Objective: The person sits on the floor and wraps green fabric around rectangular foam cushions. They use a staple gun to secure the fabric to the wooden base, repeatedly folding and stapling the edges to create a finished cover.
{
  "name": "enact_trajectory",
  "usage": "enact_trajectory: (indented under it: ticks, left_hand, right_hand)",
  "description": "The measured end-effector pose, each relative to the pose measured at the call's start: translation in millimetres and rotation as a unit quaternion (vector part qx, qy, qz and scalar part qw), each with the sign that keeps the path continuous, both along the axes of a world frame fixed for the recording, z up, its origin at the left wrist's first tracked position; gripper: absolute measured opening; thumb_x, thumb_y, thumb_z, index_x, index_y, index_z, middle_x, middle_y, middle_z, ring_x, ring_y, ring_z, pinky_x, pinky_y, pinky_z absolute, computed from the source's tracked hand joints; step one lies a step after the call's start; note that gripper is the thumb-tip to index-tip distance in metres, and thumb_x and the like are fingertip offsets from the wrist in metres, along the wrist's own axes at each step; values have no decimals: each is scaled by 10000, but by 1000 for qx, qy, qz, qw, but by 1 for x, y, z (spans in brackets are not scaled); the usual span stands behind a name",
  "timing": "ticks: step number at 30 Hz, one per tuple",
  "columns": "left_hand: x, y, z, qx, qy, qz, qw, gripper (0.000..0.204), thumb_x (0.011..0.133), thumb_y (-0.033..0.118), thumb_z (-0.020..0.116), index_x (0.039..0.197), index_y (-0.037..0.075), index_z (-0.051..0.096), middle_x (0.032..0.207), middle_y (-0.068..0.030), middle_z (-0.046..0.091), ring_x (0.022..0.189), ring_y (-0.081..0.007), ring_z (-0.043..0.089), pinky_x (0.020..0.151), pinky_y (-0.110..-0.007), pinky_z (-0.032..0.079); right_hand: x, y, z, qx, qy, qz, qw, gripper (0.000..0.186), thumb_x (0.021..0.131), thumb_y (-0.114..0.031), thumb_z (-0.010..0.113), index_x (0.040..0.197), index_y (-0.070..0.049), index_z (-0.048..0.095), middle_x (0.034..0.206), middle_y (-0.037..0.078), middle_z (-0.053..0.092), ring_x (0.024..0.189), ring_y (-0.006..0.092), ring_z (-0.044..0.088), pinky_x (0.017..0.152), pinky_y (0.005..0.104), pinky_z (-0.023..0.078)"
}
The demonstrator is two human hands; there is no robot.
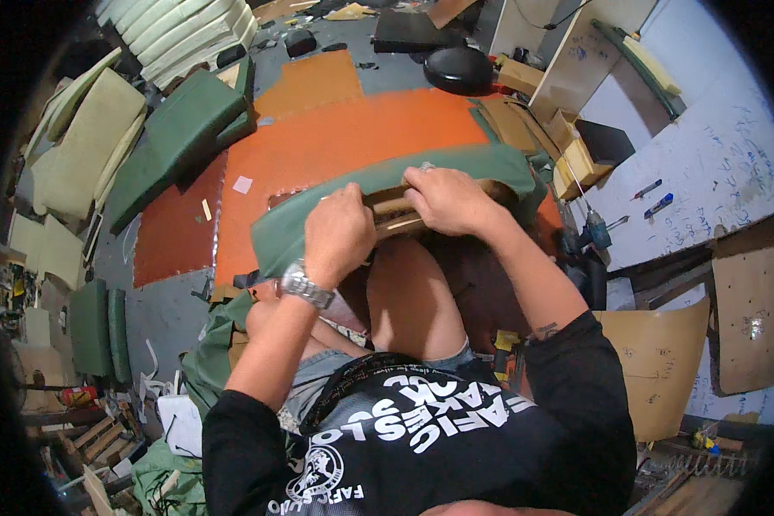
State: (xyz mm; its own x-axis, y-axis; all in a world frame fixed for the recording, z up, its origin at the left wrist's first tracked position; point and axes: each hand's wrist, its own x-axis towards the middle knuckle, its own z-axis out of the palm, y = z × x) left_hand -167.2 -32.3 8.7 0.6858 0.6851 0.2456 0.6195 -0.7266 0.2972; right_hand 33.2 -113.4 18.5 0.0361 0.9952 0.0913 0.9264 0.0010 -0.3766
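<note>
A green upholstered piece [282,234] lies across my lap, its hollow underside turned toward me. Bare wooden slats [397,225] and brown board show inside it. My left hand [340,230], with a metal watch at the wrist, is closed on the near edge of the green cover. To its right, my right hand [450,199] grips the same edge, fingers curled over the material. My fingertips are partly hidden, so any small thing between them cannot be made out.
Orange sheeting [344,129] covers the floor ahead. Green cushions [176,142] and pale foam pieces [86,142] stand at the left. A black round seat [458,70] lies far off. At the right are a cordless drill [595,230], a blue marker [660,205] and a white written-on board [705,163].
</note>
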Motion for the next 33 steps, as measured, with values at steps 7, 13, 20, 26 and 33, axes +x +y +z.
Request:
enact_trajectory:
  ticks: [7, 13, 20, 26, 33]
  left_hand:
    - [-6, 2, 18, -67, 76, -28, 994, 426, 782, 313, 881, 965, 7, 647, 926, -223, 742, 914, -443, 713, 778, -542, 553]
    - [-7, -27, -3, 52, 52, 6, 997, 210, 802, 181, 796, 880, 73, 634, 881, -137, 720, 851, -364, 704, 717, -490, 550]
    - [-11, -39, -52, 214, -11, -7, 977, 118, 785, 73, 664, 836, 111, 565, 790, -77, 597, 767, -308, 626, 652, -449, 486]
    - [-15, -48, -59, 255, -18, -8, 967, 87, 830, 126, 623, 821, 138, 537, 804, -48, 548, 808, -263, 603, 679, -409, 451]
    - [-19, -56, -64, 219, -64, -6, 974, 126, 788, 70, 669, 806, 109, 550, 782, -65, 576, 781, -294, 608, 669, -431, 456]
  right_hand:
    - [0, 1, 4, -33, -68, 25, 997, 467, 812, -342, 865, 1105, -71, 622, 985, 193, 724, 992, 436, 702, 843, 548, 550]
    - [-19, -31, -35, 163, -80, -32, 983, 188, 784, -84, 729, 939, -111, 626, 797, 107, 672, 825, 365, 695, 681, 511, 541]
    - [-23, -43, -99, 363, -146, -29, 920, 130, 730, -149, 661, 752, -156, 534, 741, 37, 527, 710, 276, 535, 598, 398, 411]
    - [-45, -55, -130, 429, 21, -133, 893, 272, 597, -15, 695, 803, -119, 551, 882, 71, 587, 843, 339, 552, 778, 467, 429]
    - [-76, -102, -118, 211, 719, -312, 584, 518, 981, -537, 764, 1131, -69, 600, 989, 16, 623, 822, 118, 638, 722, 308, 570]
